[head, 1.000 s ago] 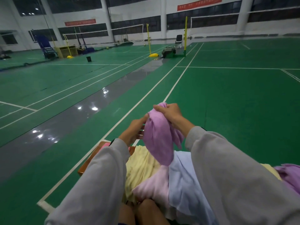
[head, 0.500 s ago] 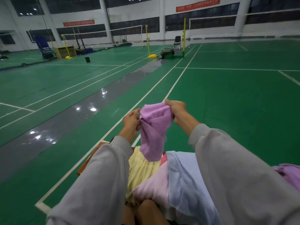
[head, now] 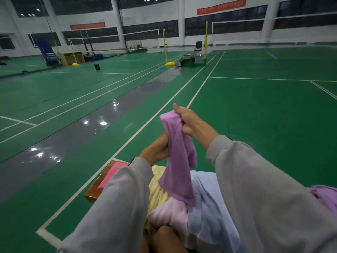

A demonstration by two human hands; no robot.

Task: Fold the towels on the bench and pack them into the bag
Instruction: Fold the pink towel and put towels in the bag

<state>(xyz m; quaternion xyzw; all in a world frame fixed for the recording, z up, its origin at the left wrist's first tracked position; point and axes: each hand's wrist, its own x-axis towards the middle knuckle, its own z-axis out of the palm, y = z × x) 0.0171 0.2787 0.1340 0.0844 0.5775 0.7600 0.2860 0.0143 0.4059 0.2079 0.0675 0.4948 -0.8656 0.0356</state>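
My right hand (head: pixel 190 121) pinches the purple towel (head: pixel 179 161) at its top; my left hand (head: pixel 156 148) grips it just below. It hangs from my fingers (head: pixel 179 110) above the towel heap (head: pixel 207 207) on the bench (head: pixel 92 191).

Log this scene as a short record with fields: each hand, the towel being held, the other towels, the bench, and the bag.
left hand: grips the purple towel partway down its side
right hand: holds its top end, higher up
purple towel: hangs loose, unfolded
other towels: yellow towel, pale pink towel, pale blue towel heaped below the hands
bench: wooden end visible, bright pink towel lying on it
bag: not in view
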